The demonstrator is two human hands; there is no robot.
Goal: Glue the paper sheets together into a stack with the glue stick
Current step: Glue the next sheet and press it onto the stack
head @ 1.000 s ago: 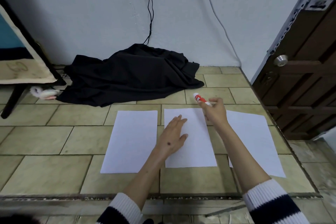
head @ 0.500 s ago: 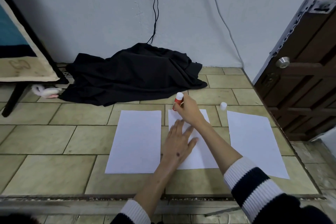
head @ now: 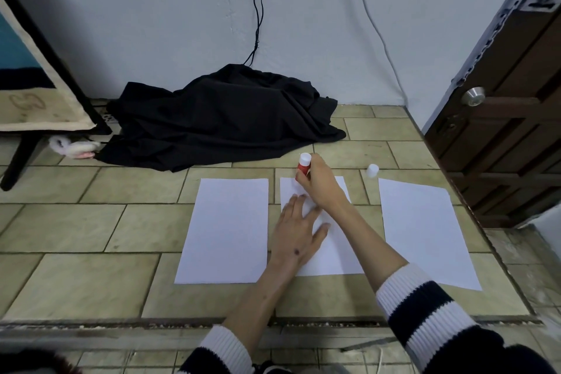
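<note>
Three white paper sheets lie side by side on the tiled floor: a left sheet (head: 226, 231), a middle sheet (head: 335, 249) and a right sheet (head: 422, 231). My left hand (head: 299, 229) rests flat, fingers spread, on the middle sheet. My right hand (head: 320, 184) grips a red glue stick (head: 304, 163) with a white end up, held upright at the middle sheet's far left corner. The stick's lower tip is hidden by my fingers. A small white cap (head: 372, 170) stands on the floor between the middle and right sheets' far edges.
A heap of black cloth (head: 224, 121) lies against the wall beyond the sheets. A dark wooden door (head: 510, 118) stands at the right. A black stand with a board (head: 33, 94) is at the left. A floor step edge (head: 273, 323) runs in front of me.
My right hand carried the glue stick from the middle sheet's far right corner to its far left corner and turned it upright. The white cap has appeared on the floor. My left hand stays flat.
</note>
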